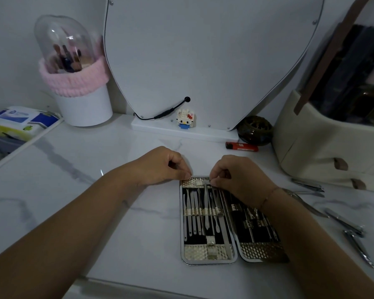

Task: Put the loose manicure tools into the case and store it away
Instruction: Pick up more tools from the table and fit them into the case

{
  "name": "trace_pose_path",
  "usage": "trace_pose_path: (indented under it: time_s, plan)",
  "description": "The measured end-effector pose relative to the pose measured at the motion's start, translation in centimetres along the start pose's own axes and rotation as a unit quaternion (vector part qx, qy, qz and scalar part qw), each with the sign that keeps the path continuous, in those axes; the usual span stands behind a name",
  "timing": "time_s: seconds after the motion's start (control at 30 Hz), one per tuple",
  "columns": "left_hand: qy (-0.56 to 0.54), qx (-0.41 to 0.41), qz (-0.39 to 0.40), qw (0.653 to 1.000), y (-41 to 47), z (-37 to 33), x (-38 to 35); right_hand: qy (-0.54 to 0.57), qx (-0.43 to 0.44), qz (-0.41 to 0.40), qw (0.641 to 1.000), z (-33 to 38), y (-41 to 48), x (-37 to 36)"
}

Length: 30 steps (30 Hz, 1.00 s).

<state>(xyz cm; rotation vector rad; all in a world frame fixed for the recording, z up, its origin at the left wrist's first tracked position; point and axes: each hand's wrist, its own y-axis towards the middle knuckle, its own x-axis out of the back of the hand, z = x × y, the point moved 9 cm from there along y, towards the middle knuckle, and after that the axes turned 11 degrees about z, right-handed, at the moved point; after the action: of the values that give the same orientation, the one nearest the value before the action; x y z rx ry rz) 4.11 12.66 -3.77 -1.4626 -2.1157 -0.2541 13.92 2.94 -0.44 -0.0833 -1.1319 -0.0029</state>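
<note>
An open manicure case (205, 254) lies flat on a marble table (91, 212). The left hand (160, 167) pinches its far edge. Just beside that grip, the right hand (235, 175) pinches the top of a slim metal tool (206, 203). Loose clippers (309, 186) lie right of both grips.

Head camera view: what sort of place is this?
Probably a home dressing table: a large corded mirror stands at the back, a domed makeup brush holder sits beside it, and an open manicure case lies in front.
</note>
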Motion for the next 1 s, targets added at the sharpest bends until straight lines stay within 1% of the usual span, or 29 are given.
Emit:
trace_pose_path:
  time_s: [0.13,0.3,0.4,0.57,0.7,1.0]
  plan:
    - [0.010,0.003,0.002,1.000,0.1,0.0,0.0,0.021,0.001,-0.005,1.000,0.0,0.1,-0.3]
    - [0.015,0.004,0.000,1.000,0.1,0.0,0.1,0.044,0.024,-0.018,0.999,0.3,0.3,-0.4]
    - [0.013,0.003,0.002,1.000,0.1,0.0,0.0,0.055,0.029,-0.009,0.998,0.2,0.3,-0.4]
    - [0.007,0.004,0.007,1.000,0.0,0.1,0.0,0.029,0.003,0.007,1.000,-0.9,0.0,0.2]
    - [0.010,0.002,0.006,1.000,0.0,0.0,0.0,0.015,0.002,0.014,1.000,-0.5,0.1,-0.2]
    - [0.016,0.005,0.007,1.000,0.1,0.0,0.0,0.053,0.017,0.000,0.998,-0.7,0.2,-0.2]
